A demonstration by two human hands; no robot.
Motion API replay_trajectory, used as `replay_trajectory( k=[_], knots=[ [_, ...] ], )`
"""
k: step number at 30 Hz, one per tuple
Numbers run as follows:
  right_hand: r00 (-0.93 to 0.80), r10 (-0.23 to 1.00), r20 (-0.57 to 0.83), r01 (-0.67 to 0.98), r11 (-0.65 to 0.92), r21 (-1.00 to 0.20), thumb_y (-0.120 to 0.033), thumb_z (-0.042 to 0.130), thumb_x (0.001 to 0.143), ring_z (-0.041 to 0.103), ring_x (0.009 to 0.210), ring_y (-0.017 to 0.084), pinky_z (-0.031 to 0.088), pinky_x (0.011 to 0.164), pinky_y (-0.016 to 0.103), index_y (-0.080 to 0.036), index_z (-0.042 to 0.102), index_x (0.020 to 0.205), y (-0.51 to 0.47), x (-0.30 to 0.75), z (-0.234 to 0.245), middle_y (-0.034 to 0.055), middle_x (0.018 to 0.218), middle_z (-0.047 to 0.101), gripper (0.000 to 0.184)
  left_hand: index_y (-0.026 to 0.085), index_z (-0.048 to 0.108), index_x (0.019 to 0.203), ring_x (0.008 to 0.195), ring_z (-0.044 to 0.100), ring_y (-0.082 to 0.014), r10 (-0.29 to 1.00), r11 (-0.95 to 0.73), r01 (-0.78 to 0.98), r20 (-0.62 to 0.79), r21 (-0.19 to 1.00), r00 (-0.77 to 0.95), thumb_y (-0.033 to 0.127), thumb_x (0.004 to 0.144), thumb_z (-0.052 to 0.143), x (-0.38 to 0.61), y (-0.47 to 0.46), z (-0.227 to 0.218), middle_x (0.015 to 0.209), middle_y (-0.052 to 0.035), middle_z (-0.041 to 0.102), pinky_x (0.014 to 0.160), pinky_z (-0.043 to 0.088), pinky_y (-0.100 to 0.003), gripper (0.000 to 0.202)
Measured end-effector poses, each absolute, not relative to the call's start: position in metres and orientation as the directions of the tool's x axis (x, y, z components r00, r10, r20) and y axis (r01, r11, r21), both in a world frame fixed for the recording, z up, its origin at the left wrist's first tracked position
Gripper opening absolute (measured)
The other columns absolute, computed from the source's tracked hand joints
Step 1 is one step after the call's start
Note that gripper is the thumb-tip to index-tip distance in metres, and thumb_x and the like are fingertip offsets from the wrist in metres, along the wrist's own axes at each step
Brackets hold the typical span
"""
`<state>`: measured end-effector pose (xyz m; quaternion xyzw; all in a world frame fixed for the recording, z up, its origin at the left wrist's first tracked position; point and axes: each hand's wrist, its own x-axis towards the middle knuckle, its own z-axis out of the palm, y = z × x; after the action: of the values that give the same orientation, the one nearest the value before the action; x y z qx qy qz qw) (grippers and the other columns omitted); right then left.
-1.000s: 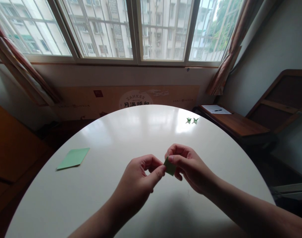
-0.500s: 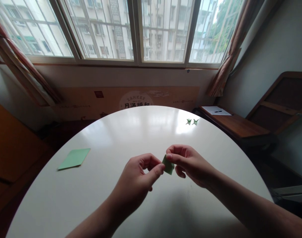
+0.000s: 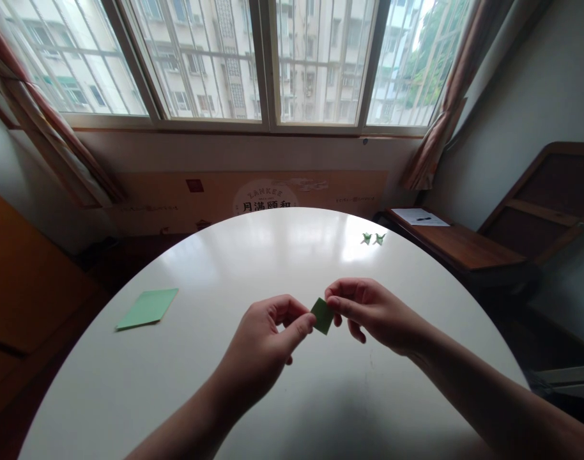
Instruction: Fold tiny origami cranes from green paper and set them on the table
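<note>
A small folded square of green paper (image 3: 323, 315) is held above the table, standing on one corner like a diamond. My left hand (image 3: 273, 329) pinches its left corner between thumb and forefinger. On the other side, my right hand (image 3: 363, 310) grips the right edge near the top with thumb and fingertips, its lower fingers curled loosely below. At the left lies a stack of light green paper sheets (image 3: 148, 308). Two small folded green paper figures, one (image 3: 366, 238) beside the other (image 3: 379, 239), stand toward the back right.
The round white table (image 3: 200, 268) fills the lower view, its curved edge toward the window. A wooden chair or bench (image 3: 478, 249) with a paper sheet and pen (image 3: 420, 218) stands beyond its right edge. Curtains (image 3: 433, 153) hang by the window.
The right thumb and fingers have shifted outward toward the folded paper's right edge, showing more of its face. My left hand keeps its pinch. The camera view has shifted slightly.
</note>
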<state>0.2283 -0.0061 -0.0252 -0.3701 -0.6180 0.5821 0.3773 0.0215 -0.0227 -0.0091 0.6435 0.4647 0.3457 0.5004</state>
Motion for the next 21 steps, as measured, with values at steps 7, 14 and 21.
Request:
replay_trajectory(
  k=[7, 14, 21],
  knots=[
    [-0.399, 0.913, 0.09, 0.123, 0.151, -0.981, -0.053, 0.065, 0.089, 0.043, 0.046, 0.007, 0.033, 0.04, 0.02, -0.017, 0.062, 0.085, -0.0065, 0.2258, -0.0267, 0.0003, 0.072, 0.062, 0.037, 0.015, 0.07, 0.077, 0.056, 0.048, -0.0117, 0.947, -0.074, 0.25, -0.01, 0.965, 0.321, 0.035, 0.085, 0.064, 0.0202, -0.0226, -0.0098, 0.063, 0.0011, 0.054, 0.045, 0.043, -0.02, 0.022],
    [-0.376, 0.905, 0.2, 0.265, 0.311, -0.913, -0.051, 0.059, 0.094, 0.058, 0.069, 0.016, 0.044, 0.063, 0.027, -0.017, 0.062, 0.079, -0.0092, 0.2271, -0.0276, 0.0033, 0.075, 0.066, 0.038, 0.015, 0.069, 0.075, 0.055, 0.048, -0.0112, 0.947, -0.079, 0.242, -0.003, 0.967, 0.32, 0.035, 0.084, 0.065, 0.0217, -0.0212, -0.0106, 0.063, 0.0011, 0.055, 0.044, 0.043, -0.021, 0.022],
    [-0.361, 0.92, 0.155, 0.122, 0.211, -0.97, -0.061, 0.049, 0.095, 0.053, 0.055, 0.012, 0.037, 0.041, 0.02, -0.017, 0.062, 0.082, -0.0087, 0.2234, -0.0273, 0.0036, 0.074, 0.062, 0.048, 0.014, 0.069, 0.076, 0.054, 0.047, -0.0104, 0.96, -0.038, 0.154, -0.007, 0.987, 0.281, 0.035, 0.081, 0.069, 0.0214, -0.0191, -0.0096, 0.063, 0.0008, 0.056, 0.044, 0.043, -0.02, 0.021]
  ],
)
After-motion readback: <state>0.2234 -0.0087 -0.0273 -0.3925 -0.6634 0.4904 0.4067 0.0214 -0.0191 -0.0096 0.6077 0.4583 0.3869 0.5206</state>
